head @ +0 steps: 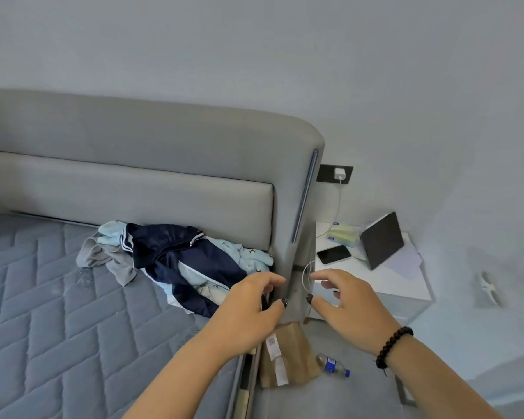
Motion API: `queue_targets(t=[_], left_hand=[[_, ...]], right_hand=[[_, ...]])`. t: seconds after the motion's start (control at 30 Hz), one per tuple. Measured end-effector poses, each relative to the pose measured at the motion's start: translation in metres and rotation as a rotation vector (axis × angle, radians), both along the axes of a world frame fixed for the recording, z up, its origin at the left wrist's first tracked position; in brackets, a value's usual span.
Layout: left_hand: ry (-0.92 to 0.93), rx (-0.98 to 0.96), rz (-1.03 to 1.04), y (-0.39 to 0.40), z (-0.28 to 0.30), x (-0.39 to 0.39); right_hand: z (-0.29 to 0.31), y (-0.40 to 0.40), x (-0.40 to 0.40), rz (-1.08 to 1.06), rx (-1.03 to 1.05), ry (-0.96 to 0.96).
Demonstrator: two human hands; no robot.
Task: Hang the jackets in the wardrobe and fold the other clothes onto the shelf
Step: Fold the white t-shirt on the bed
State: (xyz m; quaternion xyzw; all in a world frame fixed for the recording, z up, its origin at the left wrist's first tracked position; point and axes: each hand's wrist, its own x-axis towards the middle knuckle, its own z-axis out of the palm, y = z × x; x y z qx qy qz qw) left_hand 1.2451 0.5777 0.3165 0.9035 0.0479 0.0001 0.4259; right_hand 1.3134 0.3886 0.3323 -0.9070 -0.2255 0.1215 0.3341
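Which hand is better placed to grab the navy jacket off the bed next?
Left. The left hand hovers at the mattress edge, right beside the navy jacket in the clothes pile. The right hand is past the bed frame, over the nightstand side. Neither seems to hold anything.

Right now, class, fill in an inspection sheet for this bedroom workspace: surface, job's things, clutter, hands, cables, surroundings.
Surface: bare quilted mattress, grey headboard behind it.
Job's things: navy jacket heaped with light blue garment and grey garment by the headboard.
Clutter: cardboard package and bottle on the floor.
Hands: left hand and right hand both loosely curled, empty.
Cables: white charger cable from the wall plug.
Surroundings: nightstand holding phone, tablet, tissue pack.
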Motion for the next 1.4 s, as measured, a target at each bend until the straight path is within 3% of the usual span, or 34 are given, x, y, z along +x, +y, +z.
queue_targets(t=[0.43,0.67,0.87,1.07,1.4], left_hand=[[0.086,-0.138,0.250,0.064,-0.034,0.057],[0.172,-0.257,0.365,0.102,-0.087,0.091],[0.319,-0.287,0.450,0.155,-0.171,0.103],[0.495,-0.241,0.449,0.191,-0.295,0.127],[0.639,0.225,0.185,0.189,-0.457,0.168]], right_hand=[[-0.039,0.071,0.104,0.168,-0.049,0.042],[-0.087,0.109,0.151,0.195,-0.078,0.135],[-0.161,0.148,0.169,0.181,-0.108,0.253],[-0.255,0.189,0.176,0.126,-0.098,0.369],[-0.376,0.207,0.162,0.134,-0.213,0.522]])
